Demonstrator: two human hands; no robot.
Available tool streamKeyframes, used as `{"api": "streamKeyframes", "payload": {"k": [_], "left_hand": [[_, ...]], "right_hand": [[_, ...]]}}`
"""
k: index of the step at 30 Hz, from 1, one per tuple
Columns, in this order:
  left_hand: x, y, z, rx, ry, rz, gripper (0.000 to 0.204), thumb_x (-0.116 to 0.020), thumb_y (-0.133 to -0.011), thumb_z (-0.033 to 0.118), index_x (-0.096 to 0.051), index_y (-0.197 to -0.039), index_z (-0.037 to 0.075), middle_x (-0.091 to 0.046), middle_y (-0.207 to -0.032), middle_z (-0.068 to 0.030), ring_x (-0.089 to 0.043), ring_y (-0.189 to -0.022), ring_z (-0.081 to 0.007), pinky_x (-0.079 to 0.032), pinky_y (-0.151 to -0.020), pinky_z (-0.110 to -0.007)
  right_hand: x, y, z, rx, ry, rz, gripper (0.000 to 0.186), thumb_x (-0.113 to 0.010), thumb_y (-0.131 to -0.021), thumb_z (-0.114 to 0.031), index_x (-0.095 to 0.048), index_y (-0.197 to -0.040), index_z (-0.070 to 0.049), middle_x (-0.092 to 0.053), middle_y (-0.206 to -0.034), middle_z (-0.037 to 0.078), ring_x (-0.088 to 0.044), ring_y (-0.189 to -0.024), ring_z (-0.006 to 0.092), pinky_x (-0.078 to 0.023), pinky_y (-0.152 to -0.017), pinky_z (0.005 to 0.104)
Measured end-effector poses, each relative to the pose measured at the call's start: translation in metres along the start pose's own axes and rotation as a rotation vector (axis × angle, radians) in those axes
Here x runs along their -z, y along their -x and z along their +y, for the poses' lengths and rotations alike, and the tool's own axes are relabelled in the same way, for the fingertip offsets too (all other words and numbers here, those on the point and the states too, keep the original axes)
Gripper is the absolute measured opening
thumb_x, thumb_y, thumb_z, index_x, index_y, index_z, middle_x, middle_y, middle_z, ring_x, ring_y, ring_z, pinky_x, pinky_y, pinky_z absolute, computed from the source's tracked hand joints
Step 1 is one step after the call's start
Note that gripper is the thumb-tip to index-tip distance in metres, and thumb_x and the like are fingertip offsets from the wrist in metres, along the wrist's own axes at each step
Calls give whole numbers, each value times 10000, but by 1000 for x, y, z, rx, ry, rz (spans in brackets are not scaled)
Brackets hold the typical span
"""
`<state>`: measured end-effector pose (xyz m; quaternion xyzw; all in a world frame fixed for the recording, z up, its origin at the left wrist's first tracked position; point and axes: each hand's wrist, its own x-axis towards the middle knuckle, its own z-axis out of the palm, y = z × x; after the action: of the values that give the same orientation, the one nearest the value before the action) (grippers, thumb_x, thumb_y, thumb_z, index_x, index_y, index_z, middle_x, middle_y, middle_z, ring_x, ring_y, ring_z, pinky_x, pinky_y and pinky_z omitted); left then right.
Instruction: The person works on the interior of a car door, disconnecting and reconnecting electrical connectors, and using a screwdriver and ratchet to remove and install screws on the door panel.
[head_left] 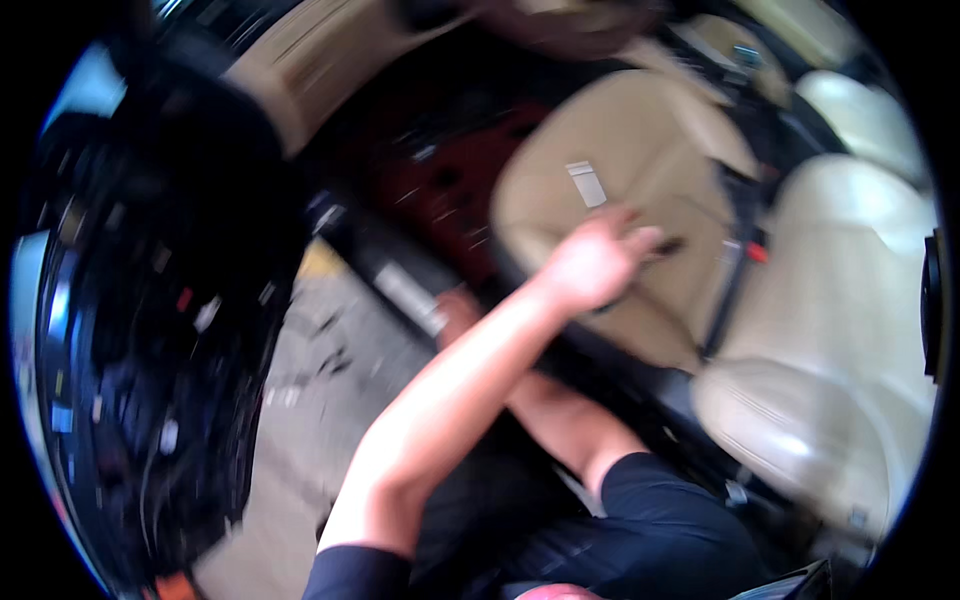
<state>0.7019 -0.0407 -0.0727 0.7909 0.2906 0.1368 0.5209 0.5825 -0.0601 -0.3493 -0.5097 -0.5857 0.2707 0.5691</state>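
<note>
My left hand hovers over the tan seat cushion, its arm reaching in from the lower left. The fingers look curled, with a small dark thing at their tips, too smeared to name. Just beyond the fingers, a small white flat packet or card lies on the cushion. Beneath the left arm passes another bare limb, which seems to be my right arm. Its end, apparently my right hand, is by the door sill. Blur and the left forearm hide those fingers.
An open dark car door stands at the left, with grey ground beside the sill. Dark red flooring lies ahead of the seat. A belt buckle with a red button stands by the cream seat back.
</note>
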Motion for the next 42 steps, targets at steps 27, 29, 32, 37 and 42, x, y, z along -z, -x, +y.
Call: {"api": "streamKeyframes", "payload": {"k": [27, 29, 32, 37, 42], "left_hand": [[26, 540, -585, 908, -541, -21, 297, -528, -1086, 263, -623, -1285, 64, -725, -1307, -206, -732, -1173, -431, -595, -966, -563], [55, 522, -541, 860, -404, -50, 293, -529, -1067, 250, -637, -1232, 34, -743, -1250, -224, -746, -1137, -424, -595, -966, -563], [104, 488, -477, 657, -346, -1, 317, -551, -1076, 284, -609, -1188, -6, -749, -1031, -232, -778, -999, -396, -599, -881, -542], [211, 396, -294, 706, 258, 216, 313, -610, -1129, 314, -590, -1097, 4, -707, -891, -148, -759, -723, -277, -618, -701, -440], [240, 334, -221, 503, 622, 574, 333, -670, -1124, 297, -634, -1224, -18, -718, -954, -97, -761, -849, -222, -638, -777, -374]], "right_hand": [[8, -13, -93, 65, 690, -113, 289, -687, -819, 3, -696, -1107, -13, -714, -1253, 196, -619, -1334, 425, -405, -1265, 570], [2, -13, -97, 34, 661, -63, 335, -703, -824, -19, -680, -1158, -14, -701, -1275, 201, -609, -1349, 421, -406, -1262, 561], [-32, -7, -116, -19, 496, -150, 453, -745, -845, -73, -637, -1282, -14, -659, -1371, 208, -583, -1394, 405, -407, -1262, 521], [-105, 7, -156, -178, 123, -670, 672, -814, -880, -163, -565, -1487, -15, -589, -1532, 220, -539, -1470, 379, -409, -1262, 454], [-143, 5, -179, -405, -324, -427, 617, -855, -922, -202, -614, -1458, -14, -718, -1263, 134, -680, -1161, 225, -530, -1034, 364]]}}
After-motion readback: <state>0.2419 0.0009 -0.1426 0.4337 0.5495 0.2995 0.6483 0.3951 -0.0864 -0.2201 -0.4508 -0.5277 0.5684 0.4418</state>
